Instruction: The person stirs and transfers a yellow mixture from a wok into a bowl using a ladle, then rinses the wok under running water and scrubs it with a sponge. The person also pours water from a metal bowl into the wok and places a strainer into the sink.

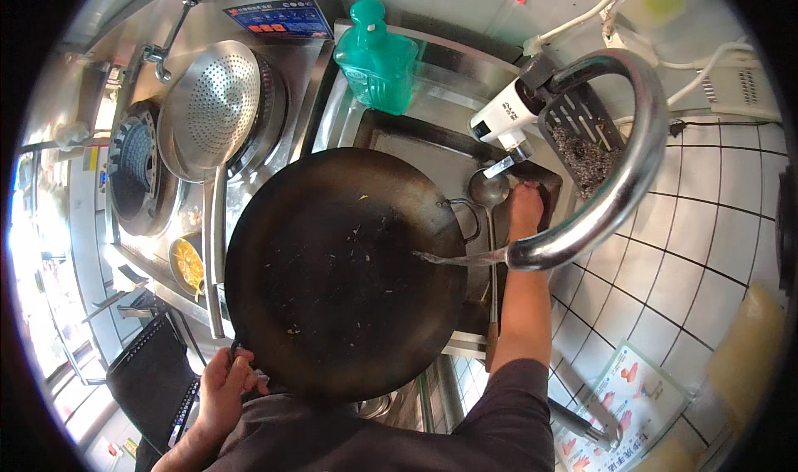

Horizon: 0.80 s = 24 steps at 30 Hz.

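A large dark wok point(349, 272) lies before me, with small yellowish and pale food bits inside. My left hand point(230, 378) grips its near-left loop handle. Water runs from the curved metal faucet spout point(592, 222) into the wok at its right side. My right hand point(527, 205) reaches under the spout, at the right side of the sink point(430, 141), beside a metal ladle point(489, 188). What its fingers hold or touch is hidden. The ladle's long handle runs towards me along the wok's right edge. A white water-heating faucet body point(508, 113) carries the spout.
Two stove burners stand at the left, with a perforated metal skimmer point(218, 104) across them. A container of yellow food point(187, 263) sits near the stove's front edge. Behind the sink is a green plastic bottle point(377, 66). A black slotted rack point(583, 141) holds steel-wool-like scouring material.
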Tool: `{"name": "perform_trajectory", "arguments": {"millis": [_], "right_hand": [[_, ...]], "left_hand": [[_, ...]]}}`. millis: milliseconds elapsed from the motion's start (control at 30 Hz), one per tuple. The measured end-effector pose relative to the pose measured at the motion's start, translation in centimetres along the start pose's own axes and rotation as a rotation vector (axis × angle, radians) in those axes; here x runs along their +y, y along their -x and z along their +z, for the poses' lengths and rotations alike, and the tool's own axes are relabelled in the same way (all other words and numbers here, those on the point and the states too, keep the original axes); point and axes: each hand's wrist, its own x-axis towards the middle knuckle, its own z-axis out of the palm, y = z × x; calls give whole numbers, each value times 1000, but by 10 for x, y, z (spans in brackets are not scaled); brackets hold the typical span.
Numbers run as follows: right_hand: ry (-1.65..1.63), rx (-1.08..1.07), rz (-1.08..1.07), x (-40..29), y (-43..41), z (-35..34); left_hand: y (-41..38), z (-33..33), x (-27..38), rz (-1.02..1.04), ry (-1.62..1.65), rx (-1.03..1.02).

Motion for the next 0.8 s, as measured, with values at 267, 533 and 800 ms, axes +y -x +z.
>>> {"name": "perform_trajectory", "arguments": {"millis": [267,533,800], "right_hand": [[-598,1,302,-51,79,-211],[-604,129,180,-163,139,-176],[-605,358,486,-268,90,-84]], "left_hand": [[-20,15,21,115,-93,-106],[-31,9,26,219,-19,-267],[-44,-18,1,254,73,-341]]}}
